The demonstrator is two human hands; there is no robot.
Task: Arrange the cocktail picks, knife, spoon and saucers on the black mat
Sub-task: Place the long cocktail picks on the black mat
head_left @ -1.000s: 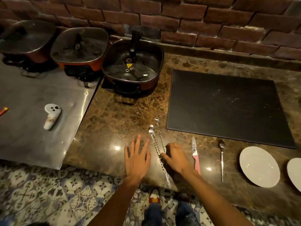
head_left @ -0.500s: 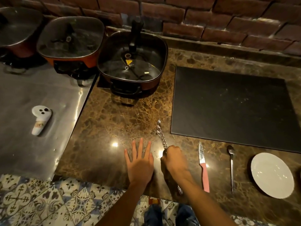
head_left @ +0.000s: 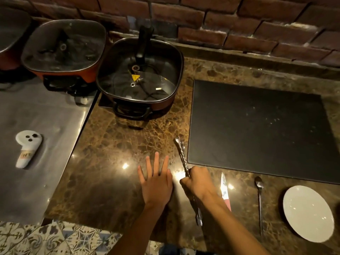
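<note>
Right hand (head_left: 197, 183) is clenched around the bundled cocktail picks (head_left: 182, 157); their middle is buried in the fist, and how many there are is hard to tell. The long axis runs away from the fingers, looped ends up toward the black mat (head_left: 257, 129), points trailing below the wrist. Left hand (head_left: 156, 181) lies flat, fingers spread, gripping nothing. The knife's (head_left: 223, 186) pink handle is partly behind the right wrist.

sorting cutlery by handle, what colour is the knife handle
Pink, below a silver blade; the knife shows best in the head view, partly behind the right forearm.
</note>
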